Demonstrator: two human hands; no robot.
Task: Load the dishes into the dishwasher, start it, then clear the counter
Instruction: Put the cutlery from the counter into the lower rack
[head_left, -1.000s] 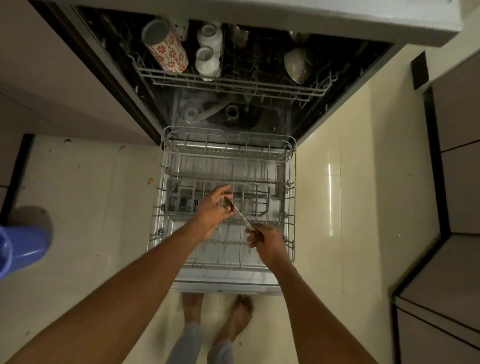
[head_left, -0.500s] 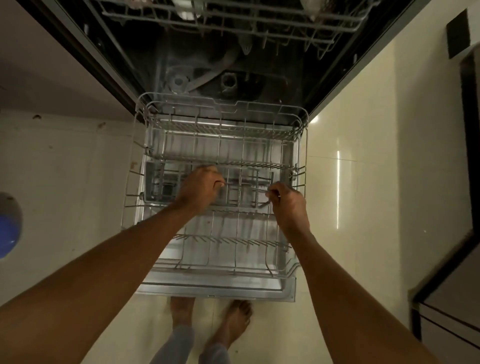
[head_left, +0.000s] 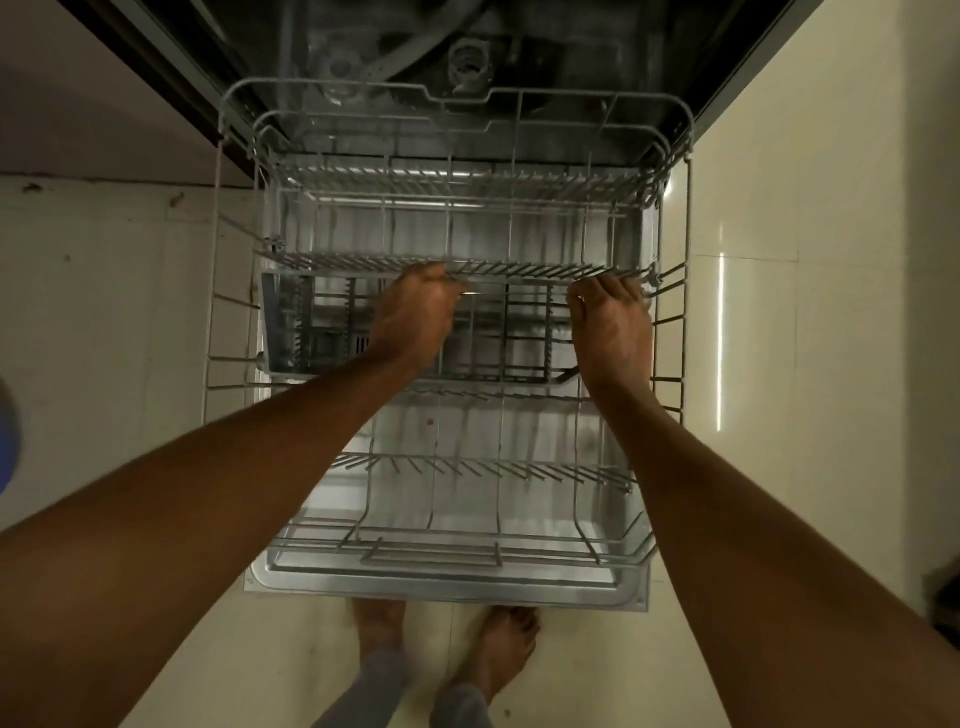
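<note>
The dishwasher's lower rack (head_left: 670, 332) is pulled out over the open door (head_left: 447, 590) and holds no dishes. A grey cutlery basket (head_left: 311, 332) lies across its middle. My left hand (head_left: 415, 317) hovers over the basket with fingers curled, and a thin shiny metal utensil (head_left: 470, 295), likely a knife, pokes out beside the fingertips. At the basket's right end, my right hand (head_left: 613, 327) has its fingers bent down by the tine row (head_left: 519, 269). What those fingers hold is hidden.
The dishwasher tub (head_left: 467, 57) is dark, with the spray arm at the bottom. Cream floor tiles (head_left: 779, 364) lie on both sides. My bare feet (head_left: 498, 649) stand just before the door's edge. A blue object (head_left: 6, 436) shows at the far left.
My view has dropped closer to the lower rack and the upper rack has left the frame. Both hands moved down and apart over the cutlery basket, with the utensil lowered toward it.
</note>
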